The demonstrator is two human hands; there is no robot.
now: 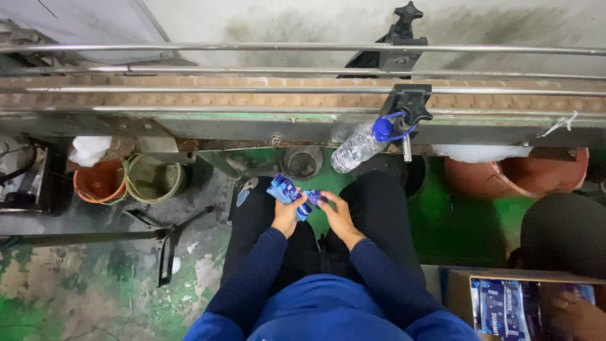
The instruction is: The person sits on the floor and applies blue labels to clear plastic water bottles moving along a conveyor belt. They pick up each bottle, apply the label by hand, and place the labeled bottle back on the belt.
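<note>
Above my fingers (pixel 302 203) runs a conveyor (pixel 252 99) over green floor (pixel 454 227); both hands pinch blue labels (pixel 287 191), stretched left-right.

The labels (pixel 287 191) pinched in both hands looked like thin glossy blue plastic film, crinkled. The bottle (pixel 355 148) was clear ribbed plastic with a smooth blue cap. The conveyor rails (pixel 189 47) were dull brushed metal. The floor (pixel 95 297) was rough concrete, its green paint worn and flaking. The sleeves (pixel 252 265) were matt knitted cloth.

dim, flat light from overhead; soft glare streaks the long steel conveyor rails (pixel 303 47) at twelve o'clock. heavy shadow beneath them. wide-angle bending at the edges; focus mostly sharp.
</note>
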